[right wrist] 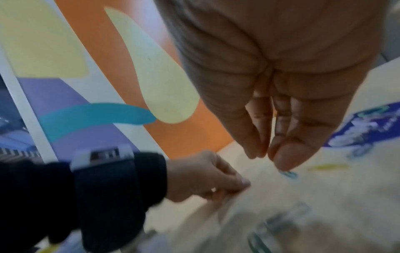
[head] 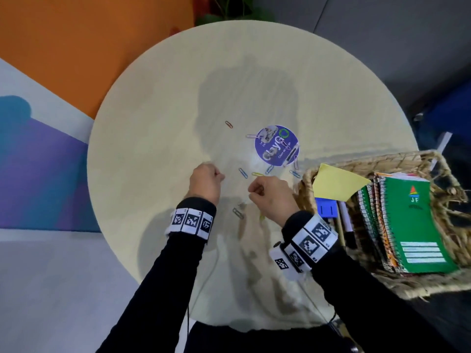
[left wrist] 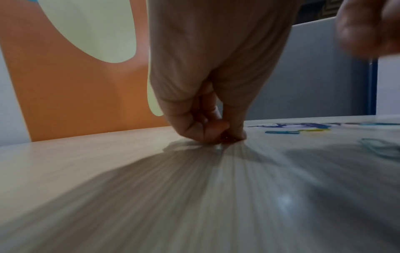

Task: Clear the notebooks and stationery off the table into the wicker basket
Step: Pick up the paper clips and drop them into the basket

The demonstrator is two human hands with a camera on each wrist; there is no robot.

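While the wicker basket (head: 430, 159) at the table's (head: 153, 123) right edge already holds the notebooks (head: 413, 222), paper clips (head: 243, 173) lie loose near the round sticker (head: 276, 149). Left hand (head: 205, 183) has fingertips (left wrist: 233, 135) pinched against the tabletop, whatever's between them is hidden. Right hand (head: 271, 194) curls in, blurry, can't tell if it's holding anything.
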